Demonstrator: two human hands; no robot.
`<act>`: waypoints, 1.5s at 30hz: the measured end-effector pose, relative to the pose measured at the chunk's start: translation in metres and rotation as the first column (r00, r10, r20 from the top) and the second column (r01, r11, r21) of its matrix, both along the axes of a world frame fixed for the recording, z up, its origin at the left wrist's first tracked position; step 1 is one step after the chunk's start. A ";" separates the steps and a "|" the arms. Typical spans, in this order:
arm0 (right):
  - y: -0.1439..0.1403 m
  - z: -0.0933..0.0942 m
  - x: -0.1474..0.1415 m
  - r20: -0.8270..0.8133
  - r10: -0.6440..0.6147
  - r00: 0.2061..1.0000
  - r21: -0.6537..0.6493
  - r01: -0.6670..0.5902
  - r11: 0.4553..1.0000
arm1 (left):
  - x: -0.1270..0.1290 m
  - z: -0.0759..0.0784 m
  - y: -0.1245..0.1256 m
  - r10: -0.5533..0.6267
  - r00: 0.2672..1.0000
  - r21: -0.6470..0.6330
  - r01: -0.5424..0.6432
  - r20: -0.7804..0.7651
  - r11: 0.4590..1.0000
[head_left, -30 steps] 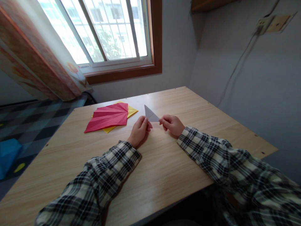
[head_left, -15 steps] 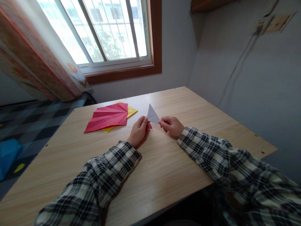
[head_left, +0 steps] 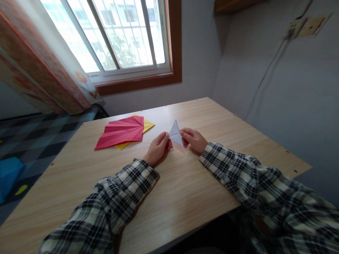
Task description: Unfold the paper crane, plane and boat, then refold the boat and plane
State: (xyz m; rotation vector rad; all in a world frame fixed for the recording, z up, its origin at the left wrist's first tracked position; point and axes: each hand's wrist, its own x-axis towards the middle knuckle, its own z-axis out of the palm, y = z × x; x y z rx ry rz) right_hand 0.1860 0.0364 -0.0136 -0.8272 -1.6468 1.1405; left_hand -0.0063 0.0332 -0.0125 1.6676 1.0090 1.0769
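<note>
Two hands on one small folded white paper triangle (head_left: 176, 133), pinched between them above the wooden table (head_left: 185, 183).

Left hand (head_left: 157, 148): fingertips closed on the triangle's lower left edge, wrist resting on the table, plaid sleeve (head_left: 116, 204) behind.

Right hand (head_left: 193, 139): fingers curled and closed on the triangle's right edge; plaid sleeve trailing toward the near right corner.

Paper triangle: apex up, standing nearly upright between the two grips, crease lines visible on the facing side. Half a second ago tilted with its point leaning away to the left of the grips; a second ago flatter, pointing further left. Now rotated to upright and drawn closer between the hands. Judged as a turn of the piece to present a fresh edge or face for the next fold; folding mid-course, not finished.

Left of the grip, well apart: pleated red paper sheet (head_left: 122, 132) lying flat, overlapping a yellow paper sheet (head_left: 147, 125) beneath it.

Beyond the grip: window (head_left: 116, 35) with wooden frame, patterned curtain (head_left: 39, 70) to its left.
</note>
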 end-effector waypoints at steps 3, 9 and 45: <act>0.000 0.001 0.001 -0.009 0.008 1.000 -0.017 -0.008 1.000 | -0.001 0.000 0.001 -0.005 1.000 0.014 0.005 -0.023 1.000; 0.005 -0.005 0.002 -0.067 0.000 0.998 -0.087 -0.006 0.996 | -0.002 -0.002 0.002 -0.001 0.999 0.023 0.002 -0.033 1.000; 0.008 -0.015 0.000 -0.106 0.031 0.994 0.021 -0.029 0.999 | 0.001 0.001 -0.001 -0.014 0.999 -0.050 0.015 0.030 0.999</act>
